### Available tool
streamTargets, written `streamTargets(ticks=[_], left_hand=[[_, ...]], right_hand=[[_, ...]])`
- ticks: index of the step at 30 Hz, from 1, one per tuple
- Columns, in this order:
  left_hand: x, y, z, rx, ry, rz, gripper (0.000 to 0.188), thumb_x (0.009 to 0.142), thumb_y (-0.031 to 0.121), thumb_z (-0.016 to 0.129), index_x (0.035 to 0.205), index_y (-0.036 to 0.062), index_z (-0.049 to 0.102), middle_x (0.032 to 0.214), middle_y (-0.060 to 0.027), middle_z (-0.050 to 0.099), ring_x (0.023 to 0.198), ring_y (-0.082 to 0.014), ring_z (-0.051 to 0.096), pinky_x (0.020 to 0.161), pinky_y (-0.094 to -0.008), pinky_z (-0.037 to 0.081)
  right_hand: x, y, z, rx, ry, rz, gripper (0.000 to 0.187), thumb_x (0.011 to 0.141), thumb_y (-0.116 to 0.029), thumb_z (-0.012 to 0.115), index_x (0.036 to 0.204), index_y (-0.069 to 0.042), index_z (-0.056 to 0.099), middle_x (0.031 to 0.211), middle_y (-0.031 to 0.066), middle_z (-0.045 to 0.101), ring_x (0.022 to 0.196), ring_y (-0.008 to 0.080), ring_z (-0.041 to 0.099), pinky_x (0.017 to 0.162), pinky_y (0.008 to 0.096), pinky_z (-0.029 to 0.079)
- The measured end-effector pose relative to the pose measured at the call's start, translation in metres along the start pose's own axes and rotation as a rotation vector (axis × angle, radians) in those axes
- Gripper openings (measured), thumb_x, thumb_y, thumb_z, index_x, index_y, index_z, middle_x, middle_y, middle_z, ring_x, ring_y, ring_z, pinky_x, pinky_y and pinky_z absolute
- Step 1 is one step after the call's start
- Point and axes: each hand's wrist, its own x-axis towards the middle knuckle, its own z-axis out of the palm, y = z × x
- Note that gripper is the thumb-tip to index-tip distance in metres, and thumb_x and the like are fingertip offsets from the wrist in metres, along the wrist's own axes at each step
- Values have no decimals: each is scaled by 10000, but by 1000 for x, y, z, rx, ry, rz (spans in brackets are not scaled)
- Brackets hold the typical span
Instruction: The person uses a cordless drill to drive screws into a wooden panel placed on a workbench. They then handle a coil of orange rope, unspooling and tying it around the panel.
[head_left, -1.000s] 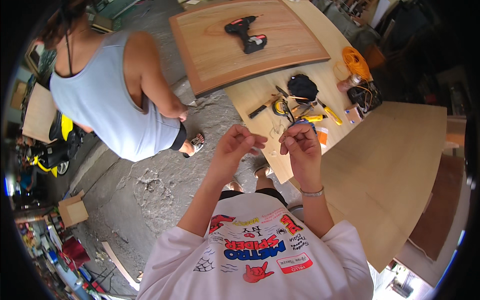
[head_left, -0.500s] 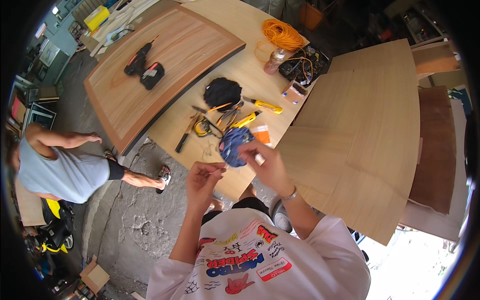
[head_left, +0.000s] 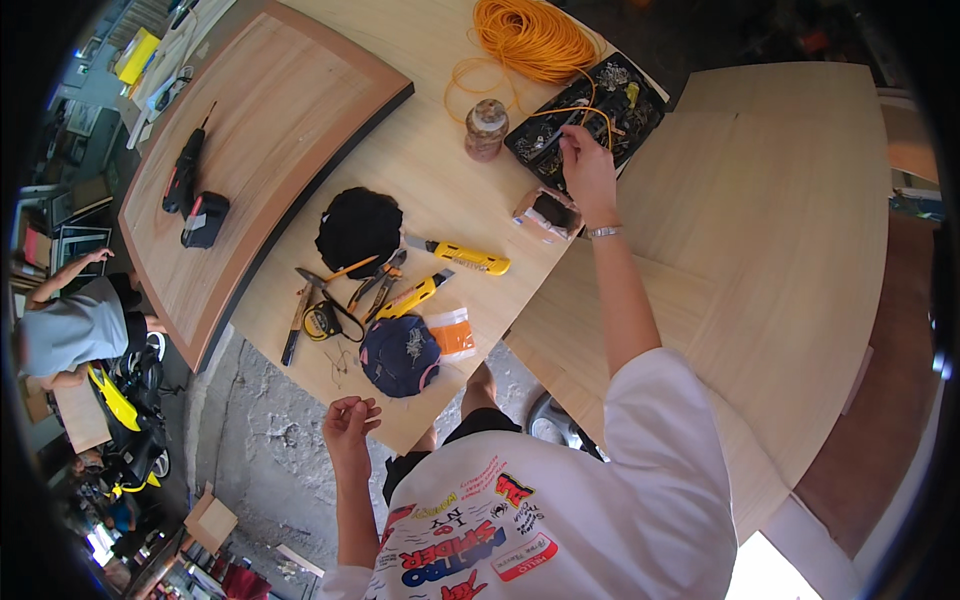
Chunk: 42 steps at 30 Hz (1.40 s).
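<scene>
My right hand [head_left: 588,170] stretches forward to the black parts tray [head_left: 630,110], with its fingers pinched at the tray's near edge where an orange wire crosses; I cannot see what they pinch. My left hand [head_left: 350,420] hangs low in front of my chest over the floor, fingers curled closed with nothing visible in them. Near the table's front edge lies a dark blue round pouch [head_left: 400,355] beside a small orange packet [head_left: 454,335].
On the plywood table [head_left: 420,170] lie an orange wire coil [head_left: 535,40], a jar [head_left: 486,128], two yellow utility knives [head_left: 462,258], pliers [head_left: 375,285], a tape measure [head_left: 322,320] and a black cap [head_left: 358,228]. A drill [head_left: 185,170] rests on the curved board. Another person [head_left: 70,325] crouches far left.
Both hands held the blue pouch by my chest; it now lies on the table. My right hand has reached forward to the tray, and my left has dropped low.
</scene>
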Motion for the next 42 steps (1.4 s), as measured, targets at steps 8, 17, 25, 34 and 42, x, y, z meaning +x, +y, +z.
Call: streamTargets(ticks=[8,17,25,34,42], left_hand=[[-1,12,40,94,32,-51,184,970,109,670,1118,17,610,1024,-132,739,921,-208,730,787,-309,580],[3,15,51,126,52,-63,171,955,115,691,1085,21,630,1021,-138,740,910,-222,738,774,-319,584],[-4,14,45,126,81,-61,173,965,134,680,1079,12,633,1017,-144,742,923,-229,735,775,-315,576],[-5,20,43,73,54,-67,141,970,114,666,1061,11,633,1022,-136,742,938,-220,731,796,-319,572],[-11,19,20,-29,23,-15,205,961,146,683,1087,-4,623,1055,-150,740,954,-221,724,811,-331,568]], right_hand=[[95,87,-36,-127,346,53,150,926,-145,639,1019,-69,728,951,176,718,859,370,695,775,452,560],[217,143,0,-601,3,15,209,901,-200,650,1065,-113,747,1098,153,691,1113,355,647,922,461,539],[249,176,21,-703,-148,69,221,944,-168,575,1084,-68,714,1136,190,704,1037,378,688,894,477,561],[237,164,8,-70,318,113,178,949,-140,632,1068,-11,664,917,154,734,823,294,716,766,411,569],[43,-3,-32,817,202,137,221,1010,-120,629,1181,19,617,1062,107,679,902,151,642,816,288,547]])
